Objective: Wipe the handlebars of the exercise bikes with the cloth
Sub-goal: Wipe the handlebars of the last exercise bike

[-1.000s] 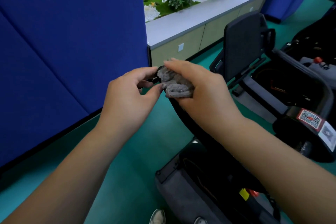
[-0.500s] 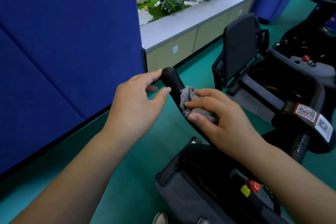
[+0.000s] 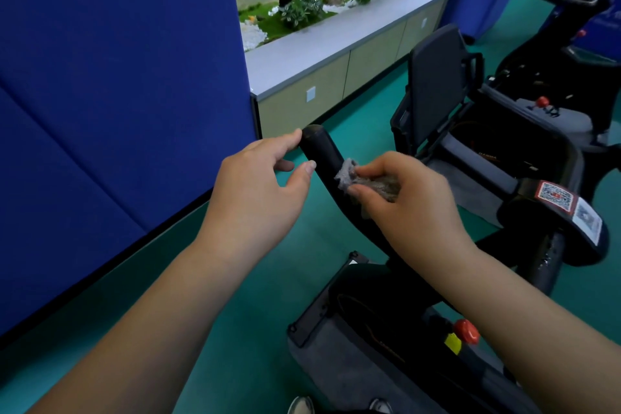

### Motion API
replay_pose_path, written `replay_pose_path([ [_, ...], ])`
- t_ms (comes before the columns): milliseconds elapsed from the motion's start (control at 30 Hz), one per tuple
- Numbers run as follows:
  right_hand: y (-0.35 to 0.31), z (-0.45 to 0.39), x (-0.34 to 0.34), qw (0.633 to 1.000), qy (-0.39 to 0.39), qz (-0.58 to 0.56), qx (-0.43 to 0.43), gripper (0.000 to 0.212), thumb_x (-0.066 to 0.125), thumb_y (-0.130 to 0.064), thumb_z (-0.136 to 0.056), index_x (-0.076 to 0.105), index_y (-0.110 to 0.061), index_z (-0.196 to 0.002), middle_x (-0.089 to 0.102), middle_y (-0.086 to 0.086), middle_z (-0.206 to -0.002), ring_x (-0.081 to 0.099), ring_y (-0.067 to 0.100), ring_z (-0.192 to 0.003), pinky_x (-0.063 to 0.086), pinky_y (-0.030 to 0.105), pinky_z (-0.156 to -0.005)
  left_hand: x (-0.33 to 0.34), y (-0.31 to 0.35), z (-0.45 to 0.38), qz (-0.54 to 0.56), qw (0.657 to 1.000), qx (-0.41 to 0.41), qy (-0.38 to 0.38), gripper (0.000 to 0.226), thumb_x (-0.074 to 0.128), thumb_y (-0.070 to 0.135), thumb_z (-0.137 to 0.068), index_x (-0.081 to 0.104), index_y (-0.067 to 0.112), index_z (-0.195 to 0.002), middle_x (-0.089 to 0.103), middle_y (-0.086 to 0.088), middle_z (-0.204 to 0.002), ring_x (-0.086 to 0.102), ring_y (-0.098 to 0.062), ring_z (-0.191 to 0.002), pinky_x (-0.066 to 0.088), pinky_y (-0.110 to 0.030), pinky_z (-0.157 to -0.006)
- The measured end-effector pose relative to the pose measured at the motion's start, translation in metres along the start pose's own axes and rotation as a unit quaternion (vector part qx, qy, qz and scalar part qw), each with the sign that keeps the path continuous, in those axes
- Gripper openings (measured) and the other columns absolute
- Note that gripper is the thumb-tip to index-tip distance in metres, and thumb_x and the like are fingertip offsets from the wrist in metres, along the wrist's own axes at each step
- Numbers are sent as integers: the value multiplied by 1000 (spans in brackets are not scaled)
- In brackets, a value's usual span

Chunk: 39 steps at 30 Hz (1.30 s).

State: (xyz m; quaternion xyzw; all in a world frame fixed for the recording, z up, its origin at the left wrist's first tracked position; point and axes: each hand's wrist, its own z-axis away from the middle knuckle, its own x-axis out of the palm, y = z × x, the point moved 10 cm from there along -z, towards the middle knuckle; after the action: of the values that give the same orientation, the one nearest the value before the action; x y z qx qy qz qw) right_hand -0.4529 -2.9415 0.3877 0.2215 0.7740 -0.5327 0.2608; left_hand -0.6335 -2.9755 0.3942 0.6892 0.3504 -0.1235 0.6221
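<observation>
A blue partition wall [image 3: 117, 94] fills the left of the view, with a teal floor [image 3: 235, 329] below it and a low cabinet [image 3: 336, 77] topped by a planter beyond. The nearest exercise bike [image 3: 386, 329] stands at the person's feet, and its black handlebar [image 3: 322, 158] rises up and leftward to a rounded end. More bikes stand to the right, so by the look of it their bars are not yet wiped. The right hand [image 3: 413, 202] grips the bunched grey cloth [image 3: 369, 181] and presses it around the bar partway down, likely so the wipe covers its whole girth. The left hand [image 3: 258, 191] is loosely open, its forefinger at the bar's tip and thumb beside the shaft, probably to steady it. The cloth lies just right of that hand, apart from it.
</observation>
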Motion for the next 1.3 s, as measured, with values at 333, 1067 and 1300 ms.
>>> replay_pose_path([
  [333,-38,-25,13,992,61,-34,-107,11,73,-17,-79,70,-14,-90,67,0,-91,63,12,-85,52,29,-81,-1,-6,-3,-29,999,11,-35,39,54,20,-91,55,38,-126,60,17,-101,59,-9,-70,44,-13,-59],
  [1067,-18,-37,18,992,8,-124,19,10,75,-26,-79,73,-24,-89,67,-19,-76,61,-9,-69,48,9,-67,-8,-5,-5,21,999,28,32,40,51,11,-93,60,33,-124,59,19,-121,56,0,-108,45,-16,-91],
  [1300,21,-1,6,997,-28,-11,70,13,78,-31,-75,74,-28,-87,70,-10,-71,64,5,-62,54,26,-64,6,17,-6,-30,987,153,32,43,63,19,-88,55,28,-130,51,17,-134,44,-2,-124,43,-40,-101],
])
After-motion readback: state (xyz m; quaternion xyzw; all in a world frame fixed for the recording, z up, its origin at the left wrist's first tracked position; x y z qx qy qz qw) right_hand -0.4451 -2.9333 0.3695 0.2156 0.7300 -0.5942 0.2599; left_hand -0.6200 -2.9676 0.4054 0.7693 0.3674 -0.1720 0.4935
